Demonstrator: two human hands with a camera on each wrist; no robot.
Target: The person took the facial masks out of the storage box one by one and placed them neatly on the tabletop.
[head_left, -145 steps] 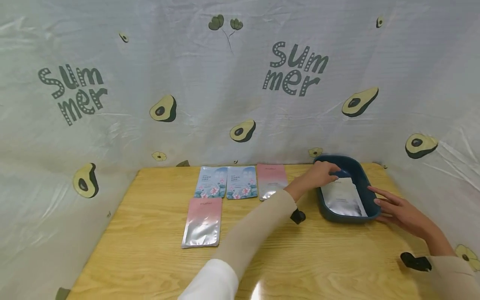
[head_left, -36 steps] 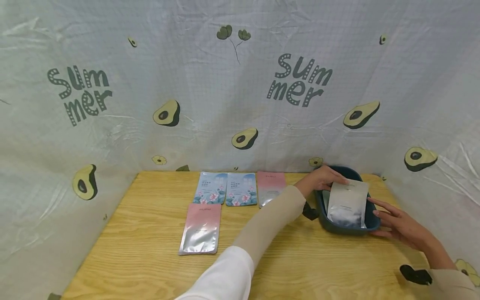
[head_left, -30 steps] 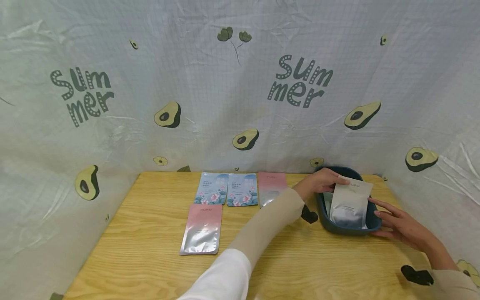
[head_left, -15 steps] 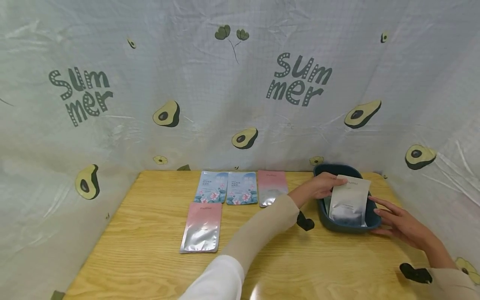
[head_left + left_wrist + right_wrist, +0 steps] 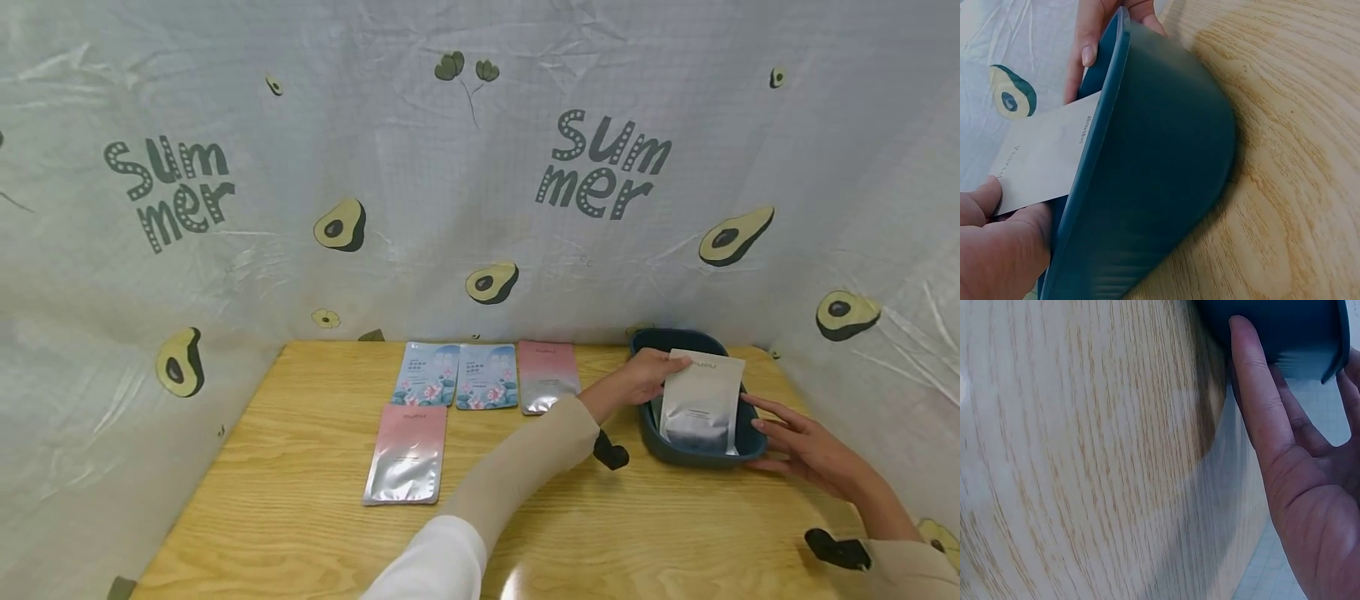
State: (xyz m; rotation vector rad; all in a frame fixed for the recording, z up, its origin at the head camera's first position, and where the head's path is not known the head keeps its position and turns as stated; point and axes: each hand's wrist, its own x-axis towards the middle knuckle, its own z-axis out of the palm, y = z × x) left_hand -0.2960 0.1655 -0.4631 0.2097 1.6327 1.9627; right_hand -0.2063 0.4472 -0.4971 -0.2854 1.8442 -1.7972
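Your left hand (image 5: 645, 375) pinches the pale sachet (image 5: 702, 402), tilted in the blue bin (image 5: 693, 457) at two o'clock; your right hand (image 5: 810, 447), fingers spread, touches the bin. Your left sleeve (image 5: 517, 477) overlaps the far pink sachet (image 5: 547, 372) near one; blue sachets (image 5: 425, 373) lie towards twelve, the near pink sachet (image 5: 406, 453) at nine.

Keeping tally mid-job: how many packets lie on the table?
4: a blue packet at the back, another blue one right beside it, a pink packet right of that, and another pink one in front of the first. The left sleeve may hide more.
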